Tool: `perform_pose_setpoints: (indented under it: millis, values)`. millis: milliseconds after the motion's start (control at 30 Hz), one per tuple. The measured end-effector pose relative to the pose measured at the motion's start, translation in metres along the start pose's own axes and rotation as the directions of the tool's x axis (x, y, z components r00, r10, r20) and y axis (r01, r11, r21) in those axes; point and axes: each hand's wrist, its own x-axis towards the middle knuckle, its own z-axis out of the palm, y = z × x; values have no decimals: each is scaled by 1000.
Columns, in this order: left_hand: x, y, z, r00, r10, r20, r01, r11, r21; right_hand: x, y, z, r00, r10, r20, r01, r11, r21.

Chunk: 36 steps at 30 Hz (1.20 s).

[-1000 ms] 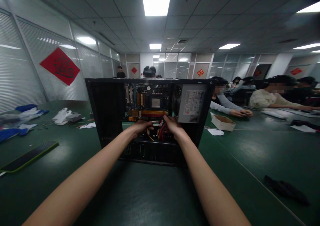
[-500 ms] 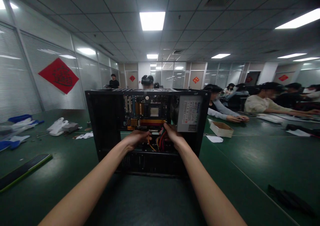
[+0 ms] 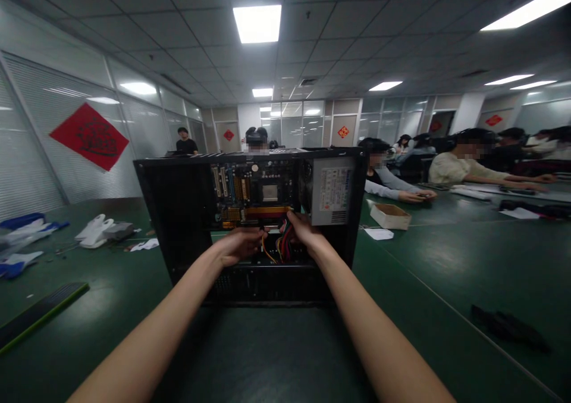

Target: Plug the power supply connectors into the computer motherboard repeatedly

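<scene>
A black computer case [image 3: 172, 212] stands upright on the table with its open side facing me. Inside it I see the motherboard [image 3: 281, 177], and a silver power supply [image 3: 332, 191] at upper right. My left hand [image 3: 238, 246] reaches in below the board, its fingers pinched at the end of a thin yellow-and-black cable [image 3: 267, 249]. Beside it my right hand [image 3: 304, 231] is closed around a bundle of red, black and yellow power cables [image 3: 284, 245], thumb up by the board's lower edge. The fingertips and connectors are partly hidden.
On the green table [image 3: 419, 284] lie a green-edged black strip [image 3: 44, 314] at left, white plastic bags [image 3: 94, 229], an open cardboard box [image 3: 390, 215] and a dark cloth-like item [image 3: 508, 325] at right. Several people sit along the tables behind.
The whole scene has shifted slightly left and up as my head turned. Both hands stay inside the case on the cables, with hardly any movement.
</scene>
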Motion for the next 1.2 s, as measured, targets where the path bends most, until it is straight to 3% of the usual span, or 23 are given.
perform_pose_setpoints:
  millis: [167,267,367,1000,1200]
  values:
    - [14,-2,-3,977,-21,-214,75,966,249,3,1,1,1000,-1,8,1,1000,-22]
    - [23,-2,-2,951,26,-307,100,916,389,2,1,1,1000,1,14,-1,1000,-17]
    - [29,-2,2,945,63,-322,93,890,447,1,-1,1,1000,11,18,-10,1000,-13]
    - [31,5,13,944,15,-331,163,849,502,3,0,1,999,-6,51,5,1000,3]
    - [36,1,15,932,133,-337,95,807,582,2,4,3,998,-31,57,26,996,83]
